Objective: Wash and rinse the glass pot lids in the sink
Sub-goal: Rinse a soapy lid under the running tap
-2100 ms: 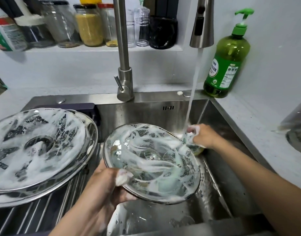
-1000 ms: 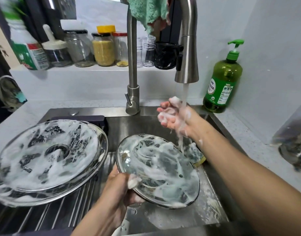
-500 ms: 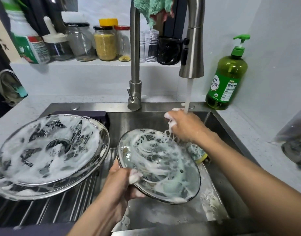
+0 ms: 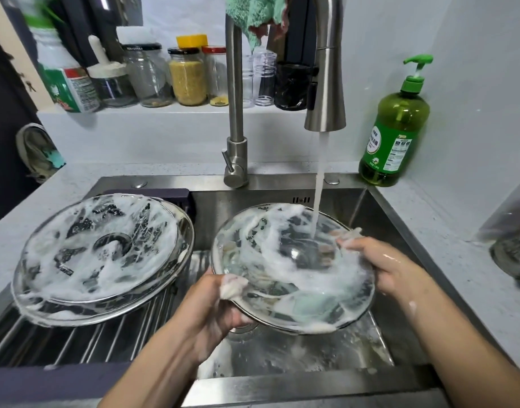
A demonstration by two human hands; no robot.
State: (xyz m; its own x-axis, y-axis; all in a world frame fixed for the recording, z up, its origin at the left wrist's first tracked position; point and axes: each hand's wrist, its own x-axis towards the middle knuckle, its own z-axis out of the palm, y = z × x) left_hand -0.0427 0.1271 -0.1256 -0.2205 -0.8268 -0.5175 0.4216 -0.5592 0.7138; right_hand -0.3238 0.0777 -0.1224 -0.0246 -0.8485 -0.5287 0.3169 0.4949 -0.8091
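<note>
Soapy round glass pot lid [image 4: 285, 269] tilts under the tap stream [image 4: 319, 184]; left hand [image 4: 220, 301] pinches its near rim, right hand [image 4: 382, 266] grips the right edge, closer to the water.

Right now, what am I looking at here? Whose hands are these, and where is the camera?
No machine here: a person wears a camera on the head, looking down at a steel sink. The left hand grips the near rim of a soapy glass lid, and the right hand holds its far side under water running from the tap. Another soapy lid rests on a ribbed rack at the left. A green soap bottle stands at the sink's back corner, and jars line a shelf.
</note>
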